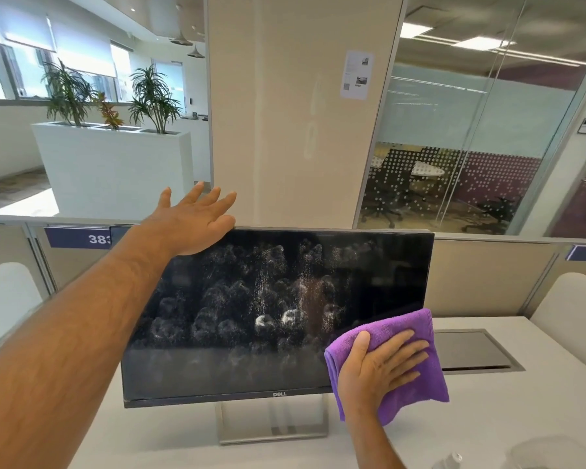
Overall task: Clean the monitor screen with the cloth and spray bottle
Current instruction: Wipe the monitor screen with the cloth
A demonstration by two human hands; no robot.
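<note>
A black monitor (251, 333) stands on a silver stand on the white desk. Its dark screen is speckled with white spray droplets and smears across the middle. My left hand (190, 225) is at the monitor's top left corner, fingers spread, holding nothing. My right hand (379, 367) presses a folded purple cloth (416, 333) flat against the screen's lower right corner. The cloth overhangs the monitor's right edge. The top of a clear spray bottle (450, 461) shows at the bottom edge, right of my right forearm.
The white desk (454, 421) has a recessed dark cable hatch (471, 350) right of the monitor. Beige partition panels (481, 275) stand behind it. White chair backs sit at far left and far right. A pillar and glass office walls lie beyond.
</note>
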